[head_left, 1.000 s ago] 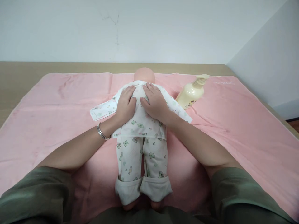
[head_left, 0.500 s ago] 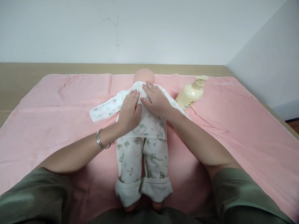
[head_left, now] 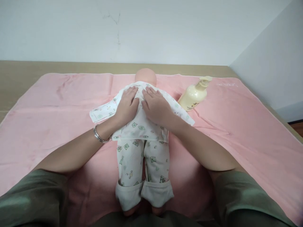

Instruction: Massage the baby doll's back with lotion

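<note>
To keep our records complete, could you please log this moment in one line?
left hand: on printed shirt; right hand: same shirt; baby doll: lying on pink blanket; pump bottle: beside sleeve, untouched

Pink blkt (head_left: 239,119) on tbl (head_left: 21,72), doll (head_left: 142,132) & btl (head_left: 193,95) on blkt.

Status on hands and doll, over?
Left hand, right hand palm-down on shirt. Doll lying on pink cloth. Pump bottle alongside, clear of both hands.

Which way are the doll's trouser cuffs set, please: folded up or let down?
Folded up: both cuffs show as plain bands turned back over the patterned trousers, with the feet peeking out below.
</note>
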{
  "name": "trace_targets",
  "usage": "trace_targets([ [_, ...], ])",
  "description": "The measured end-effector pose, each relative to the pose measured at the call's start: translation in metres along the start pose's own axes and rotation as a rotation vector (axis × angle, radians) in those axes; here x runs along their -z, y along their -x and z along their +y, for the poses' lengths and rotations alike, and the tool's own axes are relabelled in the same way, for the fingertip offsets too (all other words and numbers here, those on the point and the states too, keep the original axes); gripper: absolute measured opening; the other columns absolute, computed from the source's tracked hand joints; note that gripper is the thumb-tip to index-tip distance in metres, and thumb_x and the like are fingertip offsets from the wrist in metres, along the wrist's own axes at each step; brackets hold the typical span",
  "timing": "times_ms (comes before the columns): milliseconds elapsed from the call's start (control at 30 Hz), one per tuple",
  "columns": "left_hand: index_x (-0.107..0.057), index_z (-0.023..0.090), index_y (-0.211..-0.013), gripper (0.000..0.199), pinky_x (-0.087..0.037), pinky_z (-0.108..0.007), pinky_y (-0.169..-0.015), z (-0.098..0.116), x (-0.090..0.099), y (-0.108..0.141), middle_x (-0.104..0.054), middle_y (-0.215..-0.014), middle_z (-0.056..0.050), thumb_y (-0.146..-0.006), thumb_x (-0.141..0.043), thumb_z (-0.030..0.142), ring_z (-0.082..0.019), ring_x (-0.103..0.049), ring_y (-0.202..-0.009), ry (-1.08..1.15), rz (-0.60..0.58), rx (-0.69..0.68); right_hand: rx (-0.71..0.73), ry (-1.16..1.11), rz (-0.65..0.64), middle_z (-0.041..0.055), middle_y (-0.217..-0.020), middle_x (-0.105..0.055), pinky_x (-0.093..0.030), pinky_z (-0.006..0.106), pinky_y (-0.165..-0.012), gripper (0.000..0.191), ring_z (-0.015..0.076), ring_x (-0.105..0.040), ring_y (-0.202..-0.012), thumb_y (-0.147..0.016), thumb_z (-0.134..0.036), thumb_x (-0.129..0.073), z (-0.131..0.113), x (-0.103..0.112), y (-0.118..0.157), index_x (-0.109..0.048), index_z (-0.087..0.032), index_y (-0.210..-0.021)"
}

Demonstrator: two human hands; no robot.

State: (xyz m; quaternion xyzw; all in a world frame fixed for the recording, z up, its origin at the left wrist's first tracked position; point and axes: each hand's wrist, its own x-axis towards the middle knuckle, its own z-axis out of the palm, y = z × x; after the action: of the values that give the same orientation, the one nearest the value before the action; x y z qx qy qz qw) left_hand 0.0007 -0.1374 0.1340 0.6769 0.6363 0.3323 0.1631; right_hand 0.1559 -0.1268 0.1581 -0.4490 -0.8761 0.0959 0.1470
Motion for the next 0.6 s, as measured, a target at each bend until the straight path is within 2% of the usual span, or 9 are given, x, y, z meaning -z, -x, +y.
trace_targets([
  [167, -0.047, -0.001, -0.147, 0.06, -0.02, -0.049, -0.134, 0.018, -0.005, 0.023, -0.041, -0.162, -0.02, -0.095, -0.035, 0.025, -0.029, -0.032, -0.156, -0.133, -0.007, -0.1, -0.058, -0.072, 0.001, 0.0226, -0.167, -0.029, -0.018, 0.053, -0.131, 0.07, 0.0322, -0.024, -0.159, -0.1, -0.034, -0.037, 0.023, -0.003, -0.02, -0.029, 0.005, -0.157],
  [267, -0.048, 0.0, -0.146, 0.058, -0.02, -0.048, -0.134, 0.019, -0.004, 0.024, -0.039, -0.163, -0.02, -0.093, -0.038, 0.021, -0.029, -0.031, -0.157, -0.128, -0.048, -0.108, -0.05, -0.07, 0.025, 0.0231, -0.166, -0.03, -0.019, 0.054, -0.131, 0.069, 0.0329, -0.025, -0.158, -0.1, -0.034, -0.034, 0.025, -0.006, -0.02, -0.03, 0.006, -0.157],
  [433, -0.047, 0.012, -0.15, 0.057, -0.016, -0.051, -0.134, 0.003, 0.0, 0.003, -0.036, -0.166, -0.014, -0.096, -0.037, 0.029, -0.027, -0.027, -0.159, -0.043, -0.099, -0.05, -0.055, 0.014, 0.103, 0.0253, -0.16, -0.041, -0.027, 0.053, -0.128, 0.063, 0.0346, -0.036, -0.153, -0.102, -0.031, -0.032, 0.006, -0.007, -0.002, -0.038, 0.005, -0.153],
  [600, -0.048, 0.008, -0.148, 0.058, -0.019, -0.051, -0.133, -0.007, 0.003, -0.009, -0.038, -0.164, -0.017, -0.097, -0.037, 0.034, -0.029, -0.03, -0.157, 0.005, -0.064, -0.051, 0.007, 0.061, 0.091, 0.0246, -0.161, -0.04, -0.029, 0.05, -0.129, 0.059, 0.0341, -0.033, -0.155, -0.102, -0.025, -0.032, -0.017, -0.007, 0.017, -0.041, 0.005, -0.152],
])
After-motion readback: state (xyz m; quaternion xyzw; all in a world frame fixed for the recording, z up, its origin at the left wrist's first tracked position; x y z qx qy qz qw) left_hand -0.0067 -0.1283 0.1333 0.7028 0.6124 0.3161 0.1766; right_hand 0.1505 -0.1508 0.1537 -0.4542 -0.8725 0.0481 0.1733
